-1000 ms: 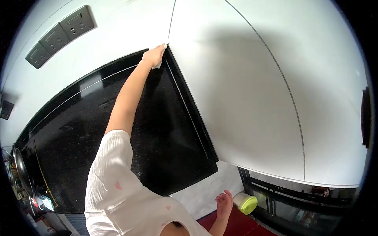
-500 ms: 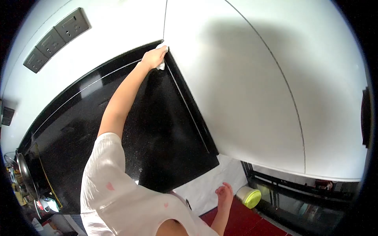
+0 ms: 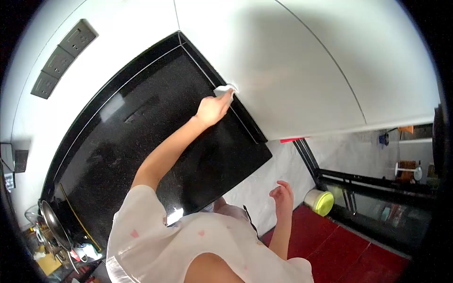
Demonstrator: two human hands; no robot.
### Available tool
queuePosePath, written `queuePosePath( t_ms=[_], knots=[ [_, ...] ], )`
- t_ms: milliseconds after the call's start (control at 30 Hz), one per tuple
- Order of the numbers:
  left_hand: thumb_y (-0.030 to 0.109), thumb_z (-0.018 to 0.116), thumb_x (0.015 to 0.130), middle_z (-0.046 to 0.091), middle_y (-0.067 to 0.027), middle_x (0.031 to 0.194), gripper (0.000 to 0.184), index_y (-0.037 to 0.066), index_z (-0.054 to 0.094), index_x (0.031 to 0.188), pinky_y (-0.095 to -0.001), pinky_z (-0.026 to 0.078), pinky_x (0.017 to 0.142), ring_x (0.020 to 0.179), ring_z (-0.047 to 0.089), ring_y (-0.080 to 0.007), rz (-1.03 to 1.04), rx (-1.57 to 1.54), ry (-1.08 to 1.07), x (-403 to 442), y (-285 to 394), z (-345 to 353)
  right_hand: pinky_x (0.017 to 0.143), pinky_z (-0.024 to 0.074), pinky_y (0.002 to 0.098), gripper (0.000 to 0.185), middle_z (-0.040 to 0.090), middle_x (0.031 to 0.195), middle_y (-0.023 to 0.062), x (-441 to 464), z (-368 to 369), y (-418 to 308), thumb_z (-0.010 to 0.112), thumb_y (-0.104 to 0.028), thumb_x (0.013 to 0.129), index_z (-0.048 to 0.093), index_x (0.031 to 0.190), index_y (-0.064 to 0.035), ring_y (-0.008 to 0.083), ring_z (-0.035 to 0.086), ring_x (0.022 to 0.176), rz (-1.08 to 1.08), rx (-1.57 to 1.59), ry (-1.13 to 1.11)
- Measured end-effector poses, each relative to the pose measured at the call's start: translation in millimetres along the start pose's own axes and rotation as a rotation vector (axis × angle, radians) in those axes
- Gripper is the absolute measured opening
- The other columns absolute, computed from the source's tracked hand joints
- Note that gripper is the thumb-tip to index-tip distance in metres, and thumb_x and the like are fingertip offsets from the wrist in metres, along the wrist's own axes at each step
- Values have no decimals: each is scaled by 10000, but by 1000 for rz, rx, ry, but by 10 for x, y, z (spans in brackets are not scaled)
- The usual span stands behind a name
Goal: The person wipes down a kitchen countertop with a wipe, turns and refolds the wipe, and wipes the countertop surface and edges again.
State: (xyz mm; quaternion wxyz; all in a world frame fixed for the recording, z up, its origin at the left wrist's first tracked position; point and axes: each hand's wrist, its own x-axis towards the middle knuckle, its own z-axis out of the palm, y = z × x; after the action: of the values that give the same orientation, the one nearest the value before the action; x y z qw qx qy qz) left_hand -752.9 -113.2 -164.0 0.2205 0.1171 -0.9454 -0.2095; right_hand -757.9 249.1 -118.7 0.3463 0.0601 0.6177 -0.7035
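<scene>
My left hand is closed on a white cloth, its arm stretched over the black countertop. The cloth is pressed against the raised black edge strip where it meets the white wall panel. On the right, my right hand is raised beside the counter with its fingers loosely bent and apart, holding nothing.
Black sockets are on the white wall at upper left. A pan and clutter sit at lower left. A lime-lidded container stands by a black-framed glass panel, near the red floor.
My left hand has moved from the counter's far corner along the right edge strip towards me with the cloth. The view has shifted, showing more of the floor and items at right.
</scene>
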Motion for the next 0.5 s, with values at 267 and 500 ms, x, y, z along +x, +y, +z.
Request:
queuePosePath(
  t_ms=[267, 500],
  knots=[
    [187, 505, 765, 547, -104, 606, 312, 76, 481, 1056, -372, 416, 447, 472, 514, -285, 256, -60, -110, -244, 761, 172, 629, 408, 268, 201, 502, 626, 35, -292, -150, 72, 429, -139, 816, 473, 961, -7, 139, 493, 607, -26, 29, 60],
    [207, 464, 790, 574, -95, 662, 294, 98, 474, 1063, -372, 422, 487, 528, 532, -287, 341, -73, -197, -311, 1023, 260, 620, 420, 254, 205, 526, 643, 44, -487, -209, 75, 434, -160, 827, 497, 956, -14, 127, 515, 621, -86, 89, 65]
  ],
)
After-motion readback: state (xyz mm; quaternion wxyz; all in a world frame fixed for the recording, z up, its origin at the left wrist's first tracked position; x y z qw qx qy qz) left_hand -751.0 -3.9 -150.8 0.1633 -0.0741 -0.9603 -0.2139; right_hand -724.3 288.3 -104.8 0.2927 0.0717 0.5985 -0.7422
